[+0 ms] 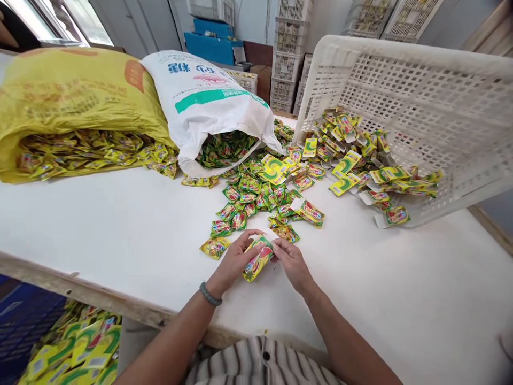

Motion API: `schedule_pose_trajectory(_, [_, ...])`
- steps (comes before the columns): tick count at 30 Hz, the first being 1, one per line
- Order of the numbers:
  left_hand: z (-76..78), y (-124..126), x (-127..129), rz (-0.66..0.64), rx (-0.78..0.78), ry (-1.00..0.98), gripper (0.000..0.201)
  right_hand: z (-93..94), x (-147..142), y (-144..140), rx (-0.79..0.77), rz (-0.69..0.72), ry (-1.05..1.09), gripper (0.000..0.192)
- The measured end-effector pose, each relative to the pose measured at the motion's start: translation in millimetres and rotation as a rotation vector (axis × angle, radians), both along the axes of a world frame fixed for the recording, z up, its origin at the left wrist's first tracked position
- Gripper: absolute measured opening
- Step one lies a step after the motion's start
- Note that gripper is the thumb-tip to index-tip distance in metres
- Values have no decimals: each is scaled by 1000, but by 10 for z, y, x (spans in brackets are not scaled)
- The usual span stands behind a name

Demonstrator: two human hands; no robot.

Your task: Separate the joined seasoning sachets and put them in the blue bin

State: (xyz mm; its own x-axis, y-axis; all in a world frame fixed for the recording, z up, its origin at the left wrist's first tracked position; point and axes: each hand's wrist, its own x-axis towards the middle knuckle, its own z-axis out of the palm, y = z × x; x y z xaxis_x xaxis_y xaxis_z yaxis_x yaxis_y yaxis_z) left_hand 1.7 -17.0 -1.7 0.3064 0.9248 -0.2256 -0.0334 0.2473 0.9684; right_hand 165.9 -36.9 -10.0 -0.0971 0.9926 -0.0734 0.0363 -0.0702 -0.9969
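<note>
A small yellow and green box [256,260] printed with fruit is held in front of me, its white end flap raised. My left hand [237,258] grips it from the left, thumb across its face. Fingers of my right hand [292,262] pinch at its upper right end by the flap; whether they also hold a packet cannot be made out. Just beyond my hands lies a loose pile of small green packets [249,199]. A yellow packet [215,247] rests left of my left hand, and another open box [310,212] lies behind my right hand.
A yellow sack [80,101] and a white sack [212,101] spill packets onto the white table [120,224]. At right, a tipped white crate [417,96] spills flat boxes [344,166]. A blue crate [24,315] with filled boxes stands below the table's front edge.
</note>
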Motion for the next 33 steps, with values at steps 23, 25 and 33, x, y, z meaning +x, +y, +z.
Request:
schedule_pose_trajectory(23, [-44, 35, 29, 22, 42, 40, 43, -51, -12, 18, -75, -132, 110, 28])
schedule_pose_trajectory(25, [-33, 36, 30, 1, 57, 33, 44, -69, 22, 35, -125, -129, 174, 27])
schedule_pose_trajectory(33, [-66, 26, 6, 32, 72, 11, 43, 13, 81, -2, -74, -21, 105, 24])
